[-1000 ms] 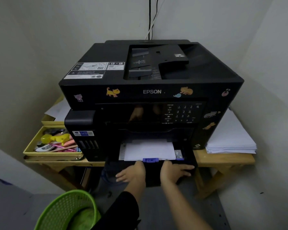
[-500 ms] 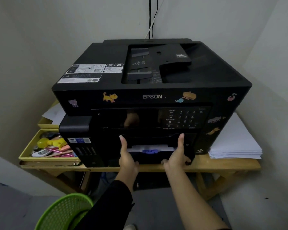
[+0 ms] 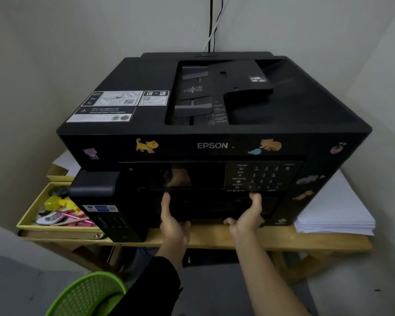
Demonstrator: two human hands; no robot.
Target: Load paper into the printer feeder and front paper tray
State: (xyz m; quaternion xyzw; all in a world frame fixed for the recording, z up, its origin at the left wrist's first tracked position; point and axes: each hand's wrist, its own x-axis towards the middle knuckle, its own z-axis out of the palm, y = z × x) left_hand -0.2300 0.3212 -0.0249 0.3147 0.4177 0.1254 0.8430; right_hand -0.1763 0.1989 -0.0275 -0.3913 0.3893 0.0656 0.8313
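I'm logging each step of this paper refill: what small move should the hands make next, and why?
Probably let go and pull back. The left hand and right hand lie flat against the front paper tray, which looks pushed into the printer with no paper showing.

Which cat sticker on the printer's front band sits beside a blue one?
The orange cat sticker right of the EPSON logo; the blue sticker sits at its lower left.

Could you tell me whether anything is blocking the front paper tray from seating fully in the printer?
Nothing visible does: both hands, left hand and right hand, press the front paper tray, which looks flush in the printer.
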